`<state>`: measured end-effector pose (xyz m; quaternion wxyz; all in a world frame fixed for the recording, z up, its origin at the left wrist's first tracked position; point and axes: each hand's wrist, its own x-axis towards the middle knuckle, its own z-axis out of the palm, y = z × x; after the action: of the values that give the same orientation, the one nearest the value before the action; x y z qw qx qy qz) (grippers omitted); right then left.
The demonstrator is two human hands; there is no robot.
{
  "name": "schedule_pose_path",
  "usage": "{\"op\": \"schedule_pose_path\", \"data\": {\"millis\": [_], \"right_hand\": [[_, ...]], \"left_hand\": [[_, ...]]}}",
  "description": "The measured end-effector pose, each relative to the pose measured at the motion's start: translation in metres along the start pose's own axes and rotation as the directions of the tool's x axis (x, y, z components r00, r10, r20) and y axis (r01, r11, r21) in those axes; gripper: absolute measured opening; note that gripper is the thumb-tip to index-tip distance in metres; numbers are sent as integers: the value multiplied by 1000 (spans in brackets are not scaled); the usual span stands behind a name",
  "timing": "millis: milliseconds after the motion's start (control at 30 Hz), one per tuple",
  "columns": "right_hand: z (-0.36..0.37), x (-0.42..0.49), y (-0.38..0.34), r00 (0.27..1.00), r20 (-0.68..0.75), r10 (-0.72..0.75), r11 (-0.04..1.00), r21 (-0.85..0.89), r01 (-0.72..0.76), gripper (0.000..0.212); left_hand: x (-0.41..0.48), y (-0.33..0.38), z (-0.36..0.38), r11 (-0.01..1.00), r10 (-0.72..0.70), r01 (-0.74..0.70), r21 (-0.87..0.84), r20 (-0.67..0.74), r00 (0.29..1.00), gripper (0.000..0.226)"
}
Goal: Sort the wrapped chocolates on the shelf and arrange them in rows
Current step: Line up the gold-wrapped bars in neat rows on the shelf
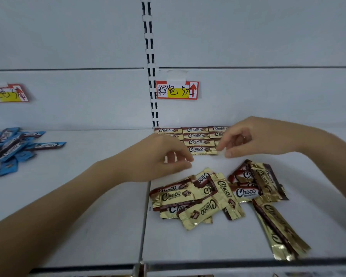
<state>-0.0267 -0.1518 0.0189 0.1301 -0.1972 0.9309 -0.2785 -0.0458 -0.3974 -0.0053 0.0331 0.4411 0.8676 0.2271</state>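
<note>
Hands: left hand (164, 156) at the left front corner of the rows (196, 135), fingers loosely curled, nothing seen between them. Right hand (246, 138) at the right front corner, fingertips at the end of the front bar (202, 149); whether it pinches or only touches the bar, I cannot tell.
Rows: brown-and-gold Choco bars, flat, edge to edge, at the back of the shelf (108, 206).
Unsorted: loose pile (198, 196) just in front of the rows, bars overlapping; blue pile (10, 146) well left of the rows.
Risk, skew: uneven push from either end probably turns the front bar.
Risk, knock-on: bars touch and the wrappers look slick, so a shove could shift the bars behind.
Risk, drag: right hand covers the rows' right end and may sweep bars out.
Risk, pile: lifting one bar may tip its neighbours towards the shelf lip.
</note>
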Motion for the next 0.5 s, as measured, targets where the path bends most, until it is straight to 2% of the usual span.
{"op": "schedule_pose_path", "data": {"millis": [67,167,267,433,500], "right_hand": [[-2,-7,3,997,72,19,1000,-16,-18,14],[-3,-17,8,985,167,45,993,-117,-26,19],[-4,-20,12,978,195,79,990,-133,-53,17],[-4,-21,21,983,169,72,980,-197,-38,10],[-7,-26,25,987,143,66,989,-142,-45,13]], "left_hand": [[4,12,3,997,-74,77,-26,106,992,29],[15,23,7,986,-166,161,38,204,965,45],[29,30,6,969,-245,228,92,312,918,51],[39,38,6,947,-297,322,1,390,871,35],[38,39,7,937,-290,343,-61,407,866,26]]}}
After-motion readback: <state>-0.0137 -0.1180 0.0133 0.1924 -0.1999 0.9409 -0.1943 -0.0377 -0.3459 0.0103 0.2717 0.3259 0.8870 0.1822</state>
